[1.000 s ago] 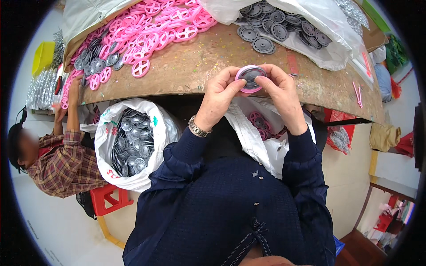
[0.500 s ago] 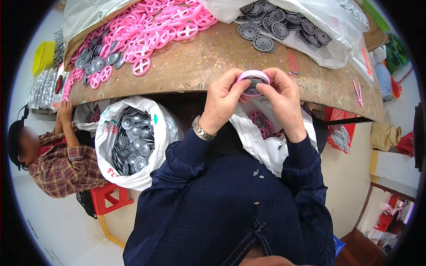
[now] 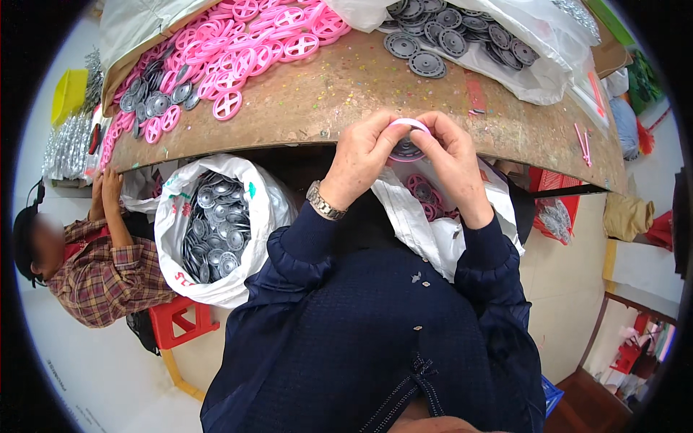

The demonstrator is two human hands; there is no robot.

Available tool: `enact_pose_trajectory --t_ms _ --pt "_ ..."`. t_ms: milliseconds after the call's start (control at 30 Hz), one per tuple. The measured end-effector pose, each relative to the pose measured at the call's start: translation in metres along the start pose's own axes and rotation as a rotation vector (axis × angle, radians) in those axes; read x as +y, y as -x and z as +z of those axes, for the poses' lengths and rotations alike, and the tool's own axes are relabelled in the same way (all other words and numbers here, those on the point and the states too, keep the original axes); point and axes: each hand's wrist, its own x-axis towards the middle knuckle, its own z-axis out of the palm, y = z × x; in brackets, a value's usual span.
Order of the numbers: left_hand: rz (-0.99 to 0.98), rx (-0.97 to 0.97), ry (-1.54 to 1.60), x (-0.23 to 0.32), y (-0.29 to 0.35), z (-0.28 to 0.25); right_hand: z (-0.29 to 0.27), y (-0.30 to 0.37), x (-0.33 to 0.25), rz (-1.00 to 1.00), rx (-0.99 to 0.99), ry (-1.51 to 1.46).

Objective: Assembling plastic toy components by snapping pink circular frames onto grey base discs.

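Just off the near edge of the wooden table, both hands pinch a pink plastic ring with a grey disc in it [image 3: 406,150]. My left hand [image 3: 361,160] grips its left side, with the thumb over the rim. On the other side, my right hand [image 3: 456,162] has its thumb and fingers closed on the rim. The thumbs partly hide the disc. Below the hands, an open white bag [image 3: 395,211] holds several pink rings [image 3: 426,195] with dark centres. A pile of loose pink spoked rings [image 3: 249,54] lies at the far left of the table.
Grey discs [image 3: 451,40] lie on a clear plastic bag [image 3: 538,83] at the far right. Left of my lap stands a white sack [image 3: 177,270] full of grey discs. A person in a plaid shirt [image 3: 108,281] sits at the left. A red crate [image 3: 567,209] is under the table's right side.
The ring and disc have tilted, so the disc now faces me more below the thumbs. My thumbs have shifted up toward the rim. The view has moved slightly.
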Motion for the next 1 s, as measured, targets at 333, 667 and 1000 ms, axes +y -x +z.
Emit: enact_pose_trajectory --t_ms 333,667,1000 --pt "-0.006 -0.113 0.005 -0.005 0.002 0.004 -0.005 0.0 0.004 0.02 0.068 -0.063" --pt "-0.07 -0.094 0.319 -0.002 0.012 0.013 -0.005 0.007 -0.012 0.038 -0.022 -0.033" --pt "0.126 -0.217 -0.11 -0.001 0.003 -0.001 -0.047 0.031 -0.011 0.157 -0.122 0.248"
